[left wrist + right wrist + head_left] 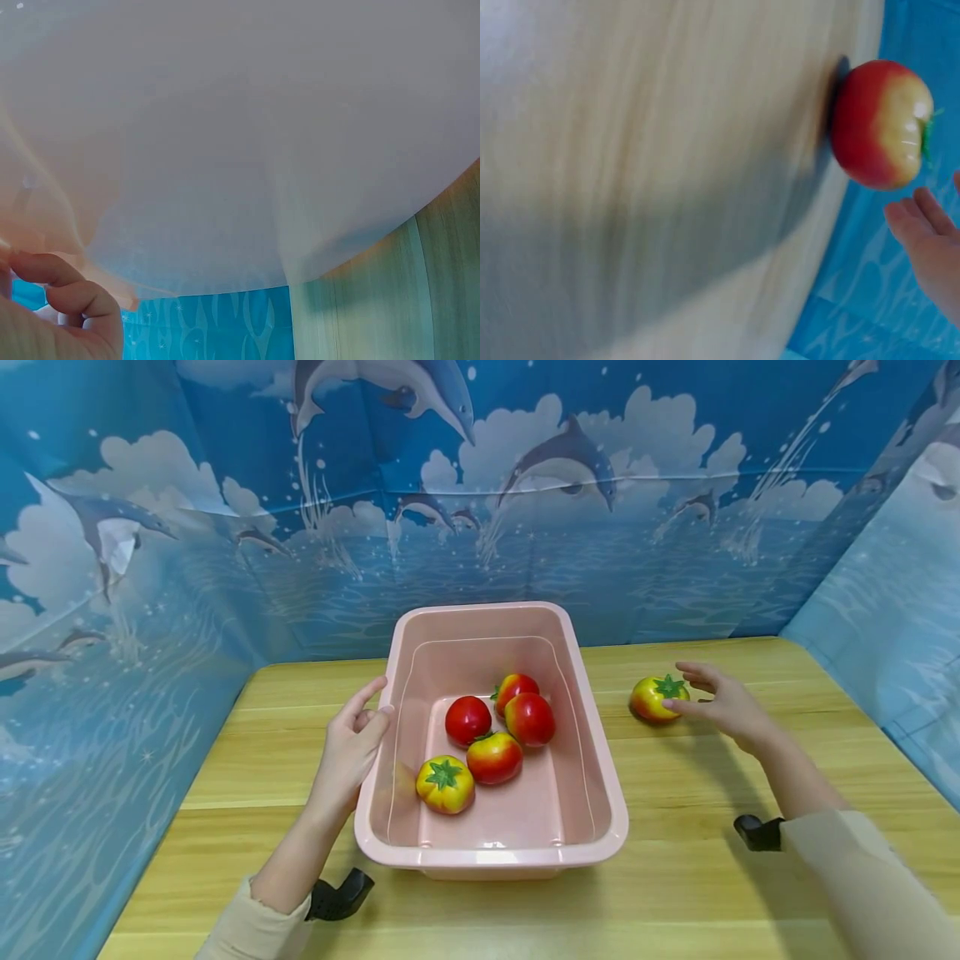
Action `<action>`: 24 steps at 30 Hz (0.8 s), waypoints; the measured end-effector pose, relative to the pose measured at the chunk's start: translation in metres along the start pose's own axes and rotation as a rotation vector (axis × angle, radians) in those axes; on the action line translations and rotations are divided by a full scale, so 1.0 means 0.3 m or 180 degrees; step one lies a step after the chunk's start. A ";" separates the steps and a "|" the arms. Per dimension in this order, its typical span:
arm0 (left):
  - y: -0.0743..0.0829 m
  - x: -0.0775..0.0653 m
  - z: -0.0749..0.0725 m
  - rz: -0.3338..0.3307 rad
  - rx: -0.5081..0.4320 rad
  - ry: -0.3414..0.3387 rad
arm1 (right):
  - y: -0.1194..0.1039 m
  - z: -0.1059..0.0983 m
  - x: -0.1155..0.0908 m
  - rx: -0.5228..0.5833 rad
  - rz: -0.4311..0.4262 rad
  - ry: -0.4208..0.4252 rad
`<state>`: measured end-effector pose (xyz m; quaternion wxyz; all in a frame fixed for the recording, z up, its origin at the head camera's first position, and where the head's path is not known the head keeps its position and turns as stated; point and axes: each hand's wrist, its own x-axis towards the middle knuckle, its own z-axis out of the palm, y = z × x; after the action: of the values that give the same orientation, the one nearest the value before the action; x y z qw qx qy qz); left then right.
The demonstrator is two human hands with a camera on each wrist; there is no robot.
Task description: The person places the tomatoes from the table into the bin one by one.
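A pink plastic basin stands on the table with several red and yellow tomatoes inside; one yellow-topped tomato lies nearest its front left corner. My left hand holds the basin's left rim, thumb and forefinger at the edge. The left wrist view shows its curled fingers beside the basin wall. To the right of the basin, another tomato with a green leafy top sits on the table. My right hand reaches beside it, fingers spread and thumb overlapping the tomato; the right wrist view shows a gap between fingertips and tomato.
The wooden table extends around the basin on both sides. A blue curtain printed with dolphins hangs along the back, left and right sides. Black wrist mounts show at both cuffs.
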<state>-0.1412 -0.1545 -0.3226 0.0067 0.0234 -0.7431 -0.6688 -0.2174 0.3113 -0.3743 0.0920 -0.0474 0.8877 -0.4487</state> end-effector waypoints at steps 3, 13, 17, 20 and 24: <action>0.001 0.000 0.000 -0.0003 0.0004 0.0004 | 0.023 0.015 0.010 0.0101 -0.0005 0.0063; 0.002 0.001 0.001 -0.0038 0.0016 0.0000 | 0.049 0.060 0.037 0.0175 0.0175 0.0214; 0.001 0.001 0.002 -0.0050 0.0025 0.0000 | 0.061 0.067 0.046 0.0132 0.0251 0.0216; 0.000 0.001 0.001 -0.0043 0.0020 -0.0002 | 0.065 0.075 0.049 0.0094 0.0274 0.0236; -0.001 0.001 -0.001 -0.0044 0.0016 0.0005 | 0.064 0.083 0.049 0.0058 0.0301 0.0277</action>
<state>-0.1416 -0.1549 -0.3227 0.0026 0.0291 -0.7445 -0.6669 -0.2267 0.3005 -0.4059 0.0748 0.0150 0.8880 -0.4536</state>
